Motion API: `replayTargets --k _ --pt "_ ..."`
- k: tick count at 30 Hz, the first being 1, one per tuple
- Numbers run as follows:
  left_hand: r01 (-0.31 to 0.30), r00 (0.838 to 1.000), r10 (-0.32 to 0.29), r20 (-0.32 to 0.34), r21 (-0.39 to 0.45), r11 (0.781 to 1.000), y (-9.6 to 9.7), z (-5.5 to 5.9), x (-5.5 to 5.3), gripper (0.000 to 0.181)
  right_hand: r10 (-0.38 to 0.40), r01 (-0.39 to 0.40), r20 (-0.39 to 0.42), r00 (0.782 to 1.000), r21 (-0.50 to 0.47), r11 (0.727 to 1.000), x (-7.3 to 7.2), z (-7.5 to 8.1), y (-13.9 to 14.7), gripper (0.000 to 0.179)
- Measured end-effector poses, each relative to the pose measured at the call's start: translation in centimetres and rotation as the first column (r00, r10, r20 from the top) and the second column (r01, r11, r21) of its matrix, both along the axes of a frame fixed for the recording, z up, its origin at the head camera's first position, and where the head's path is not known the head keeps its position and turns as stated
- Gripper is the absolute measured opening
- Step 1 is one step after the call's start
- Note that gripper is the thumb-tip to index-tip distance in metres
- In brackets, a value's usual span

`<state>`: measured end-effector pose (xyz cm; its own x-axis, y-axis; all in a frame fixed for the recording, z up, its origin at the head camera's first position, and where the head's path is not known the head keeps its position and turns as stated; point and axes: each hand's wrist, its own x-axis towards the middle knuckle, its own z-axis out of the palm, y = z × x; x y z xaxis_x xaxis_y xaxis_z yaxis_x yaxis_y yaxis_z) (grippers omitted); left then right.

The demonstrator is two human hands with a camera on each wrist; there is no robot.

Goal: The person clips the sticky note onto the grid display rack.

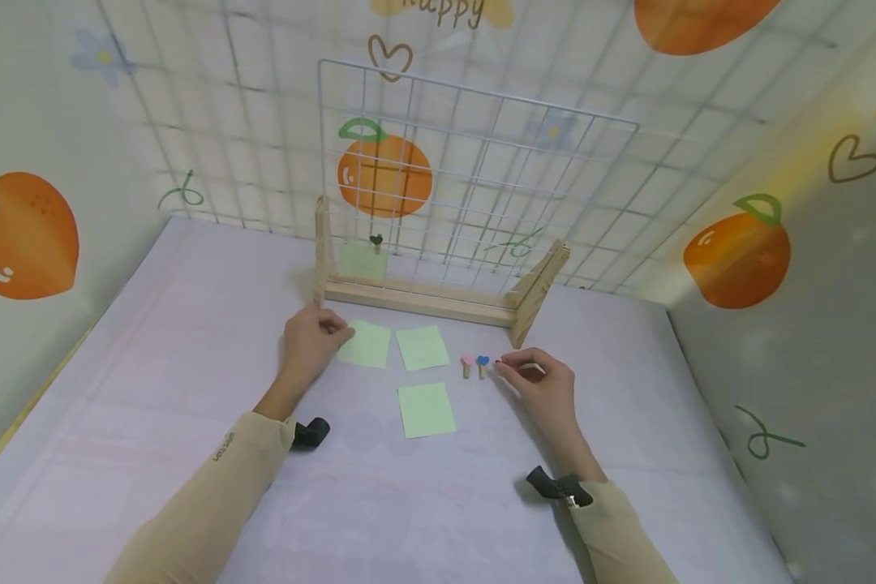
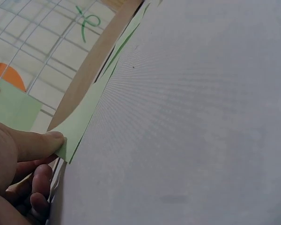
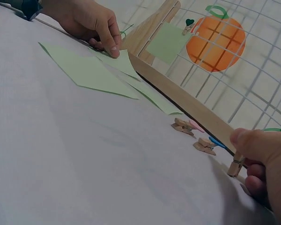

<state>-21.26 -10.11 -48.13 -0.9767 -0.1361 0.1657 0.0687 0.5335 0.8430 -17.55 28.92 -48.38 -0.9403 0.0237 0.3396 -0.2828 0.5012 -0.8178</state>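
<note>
My left hand (image 1: 310, 339) pinches the left edge of a pale green sticky note (image 1: 370, 345) between thumb and fingers, at the table beside the rack's left foot. Two more green notes lie close by, one to its right (image 1: 422, 348) and one nearer me (image 1: 427, 410). In my right hand (image 1: 546, 391) a small wooden clothespin (image 3: 235, 166) is pinched, its top covered by the thumb and fingers. Just left of that hand lie two mini clothespins, one with a pink heart (image 1: 468, 363) and one with a blue heart (image 1: 483, 363).
Behind the notes stands a white wire grid (image 1: 482, 162) on a wooden base (image 1: 419, 307). A dark green heart clothespin (image 1: 376, 242) holds another green note (image 1: 361, 261) at its lower left. Walls printed with oranges (image 1: 737, 259) enclose the table (image 1: 380, 511).
</note>
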Motion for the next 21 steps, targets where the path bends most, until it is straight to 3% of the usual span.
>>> replayTargets --k 7,14,21 --pt "-0.062 0.998 0.065 -0.024 0.098 0.993 0.3 0.2 0.0 0.011 0.006 -0.006 -0.022 1.000 -0.017 1.000 0.0 0.0 0.2 0.013" --pt "-0.074 0.991 0.095 -0.096 0.208 0.975 0.7 0.8 0.1 0.010 -0.003 -0.003 -0.070 0.998 -0.081 0.997 0.0 0.0 0.1 0.012" --pt "-0.058 0.973 0.120 -0.198 0.293 0.954 1.1 1.8 -0.5 0.008 -0.016 0.007 -0.129 0.992 -0.070 0.998 0.7 2.7 -1.4 0.010"
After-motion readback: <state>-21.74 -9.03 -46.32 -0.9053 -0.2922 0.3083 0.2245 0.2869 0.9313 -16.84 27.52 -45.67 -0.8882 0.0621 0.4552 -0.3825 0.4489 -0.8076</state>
